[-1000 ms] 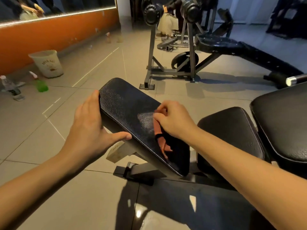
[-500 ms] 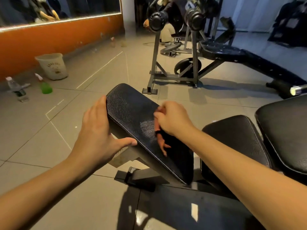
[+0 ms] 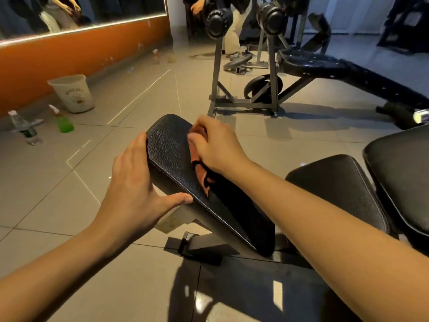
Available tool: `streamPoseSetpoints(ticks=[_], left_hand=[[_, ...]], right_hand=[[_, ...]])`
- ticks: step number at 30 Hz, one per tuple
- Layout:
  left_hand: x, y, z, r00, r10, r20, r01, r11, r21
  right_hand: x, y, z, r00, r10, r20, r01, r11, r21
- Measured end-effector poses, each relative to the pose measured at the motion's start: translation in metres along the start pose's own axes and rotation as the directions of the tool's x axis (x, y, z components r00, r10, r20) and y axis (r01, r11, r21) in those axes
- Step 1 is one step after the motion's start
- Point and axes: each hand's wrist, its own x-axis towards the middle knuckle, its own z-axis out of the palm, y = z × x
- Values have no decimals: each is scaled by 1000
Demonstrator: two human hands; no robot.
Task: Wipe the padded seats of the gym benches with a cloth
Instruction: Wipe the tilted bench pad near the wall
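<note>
A tilted black padded bench pad point(image 3: 171, 156) stands in the middle of the view. My right hand point(image 3: 216, 145) grips an orange cloth point(image 3: 200, 168) and presses it on the pad's upper half. My left hand point(image 3: 137, 184) holds the pad's left edge, fingers straight along the side and thumb under the rim. Most of the cloth is hidden beneath my right hand. Two more black padded seats point(image 3: 336, 182) lie to the right.
A weight bench with a rack and plates point(image 3: 308, 63) stands behind. A white bucket point(image 3: 73, 92), a green spray bottle point(image 3: 62, 120) and a water bottle point(image 3: 25, 129) stand on the tiled floor by the orange wall at left. A person's legs show far back.
My right hand has slid the cloth up the pad toward its far end. My left hand has stayed on the pad's left edge. The view has tilted slightly.
</note>
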Motion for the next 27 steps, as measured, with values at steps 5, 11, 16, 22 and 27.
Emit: streamPoseSetpoints(ticks=[5,11,16,22,27], left_hand=[[-1,1,0,1000,2,0,-2,1000,-16],[-2,1,1,1000,-8,-18,8,1000,-5],[-1,1,0,1000,4,-10,-4,1000,3],[-2,2,0,1000,-5,-5,5,1000,-12],[-3,6,-3,1000,-17,-19,17,1000,4]], right_hand=[[3,68,-18,932,360,-39,-354,882,-310],[-17,-16,4,989,-149,17,147,985,86],[-12,64,-20,985,172,8,-165,956,-244],[-42,81,-37,886,459,74,-341,751,-565],[-59,-19,-12,987,-75,141,90,991,-100]])
